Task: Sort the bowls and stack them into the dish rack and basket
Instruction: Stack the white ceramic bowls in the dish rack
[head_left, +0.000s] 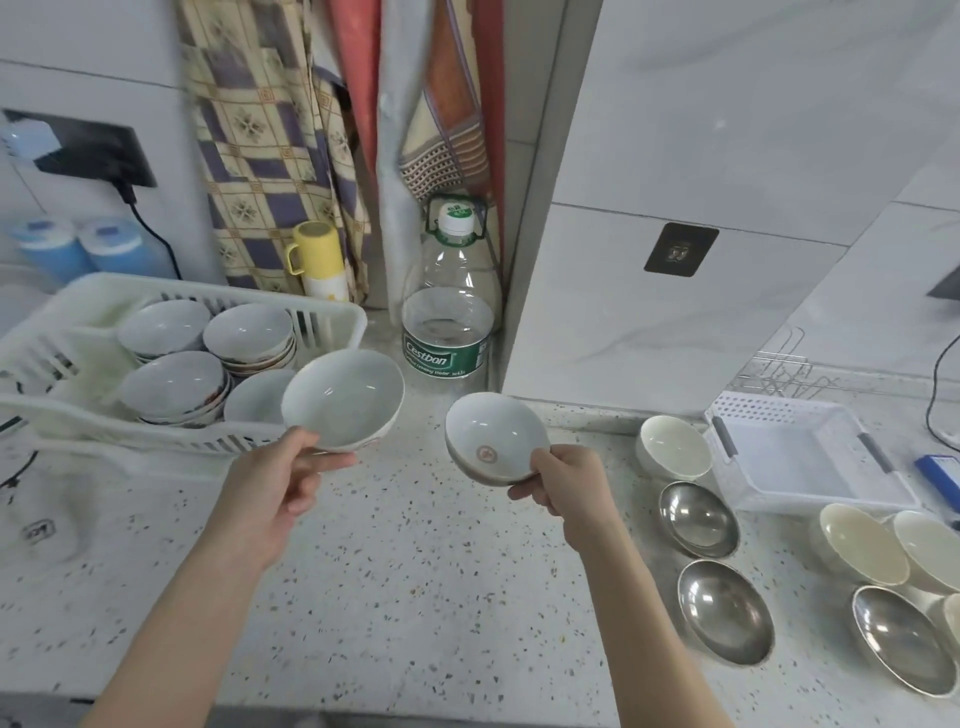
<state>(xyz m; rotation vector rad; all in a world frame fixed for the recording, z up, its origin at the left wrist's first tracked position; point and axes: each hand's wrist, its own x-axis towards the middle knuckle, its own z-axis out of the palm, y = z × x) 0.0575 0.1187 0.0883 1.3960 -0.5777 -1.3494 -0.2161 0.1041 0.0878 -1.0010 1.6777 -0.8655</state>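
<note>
My left hand (283, 486) pinches the near rim of a large white bowl (344, 397), held tilted in the air just right of the white dish rack (332, 322). The rack holds several stacks of similar white bowls (174, 387). My right hand (563, 483) pinches the near rim of a smaller white bowl with a red mark inside (491, 436), held above the speckled counter. At the right sit a cream bowl (674, 448), steel bowls (698, 518) (724, 610) (901, 639) and more cream bowls (865, 543). A white basket (800, 447) stands behind them.
A large water bottle (451, 312) stands behind the held bowls, against a wall corner. A yellow cup (318, 260) and hanging cloths are behind the rack. A wire rack (779, 371) sits behind the basket. The counter's front edge runs along the bottom.
</note>
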